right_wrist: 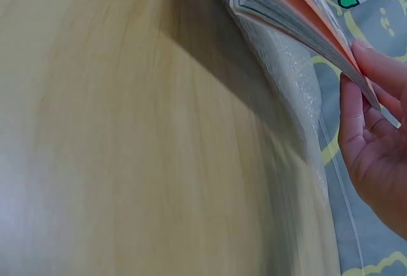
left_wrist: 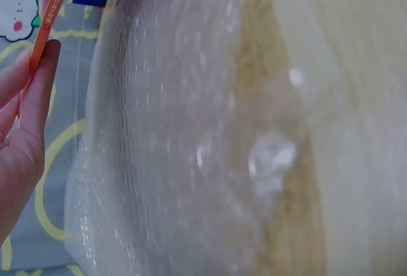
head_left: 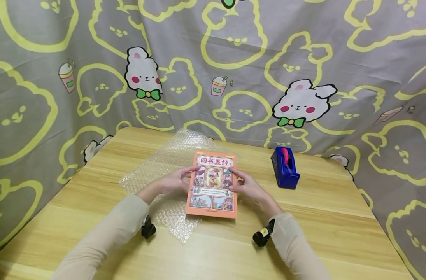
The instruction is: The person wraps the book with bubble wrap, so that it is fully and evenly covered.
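An orange book [head_left: 213, 196] with cartoon panels on its cover is held up between both hands, its front facing the head camera. My left hand [head_left: 173, 181] pinches its left edge; the left wrist view shows the book's orange spine [left_wrist: 49, 18] between thumb and fingers. On the opposite edge my right hand [head_left: 249, 186] grips the cover and pages. In the right wrist view the page block [right_wrist: 286, 21] is slightly fanned, and its shadow falls on the table. Beneath and left of the book lies a sheet of bubble wrap [head_left: 146, 175], spread flat at an angle.
A blue tape dispenser [head_left: 285, 171] with a pink reel stands at the right back of the wooden table [head_left: 321, 217]. Behind the table hangs a grey curtain [head_left: 241, 46] with yellow cartoon outlines. Black wrist cameras [head_left: 148, 228] sit under the sleeves.
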The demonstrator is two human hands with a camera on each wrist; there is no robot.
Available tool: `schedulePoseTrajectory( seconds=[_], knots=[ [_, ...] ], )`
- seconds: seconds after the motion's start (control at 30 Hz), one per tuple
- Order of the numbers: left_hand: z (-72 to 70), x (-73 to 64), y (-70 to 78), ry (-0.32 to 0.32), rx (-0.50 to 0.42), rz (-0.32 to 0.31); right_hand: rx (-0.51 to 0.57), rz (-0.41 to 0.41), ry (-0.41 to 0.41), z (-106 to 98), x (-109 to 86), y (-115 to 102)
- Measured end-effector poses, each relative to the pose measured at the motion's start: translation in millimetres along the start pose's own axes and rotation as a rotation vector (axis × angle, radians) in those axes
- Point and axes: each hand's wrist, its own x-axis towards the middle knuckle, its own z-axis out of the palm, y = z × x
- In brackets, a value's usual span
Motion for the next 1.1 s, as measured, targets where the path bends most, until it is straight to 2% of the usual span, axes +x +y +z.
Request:
schedulePoseTrajectory(
  seconds=[0.3, 0.67, 0.93, 1.1],
  knots=[
    [-12.0, -5.6, -3.2, 0.044, -0.015, -0.057, -0.028, 0.017, -0.012, 7, 17.2, 2],
    [-30.6, -8.5, -9.5, 0.017, -0.088, -0.058, -0.028, -0.002, -0.004, 18, 34.6, 2],
    [-47.9, -11.1, -10.9, 0.042, -0.044, -0.086, -0.048, -0.014, -0.009, 28, 47.6, 0],
    [-56.7, -11.9, -11.3, 0.042, -0.038, -0.108, -0.045, 0.017, -0.013, 33, 52.7, -10]
  ],
)
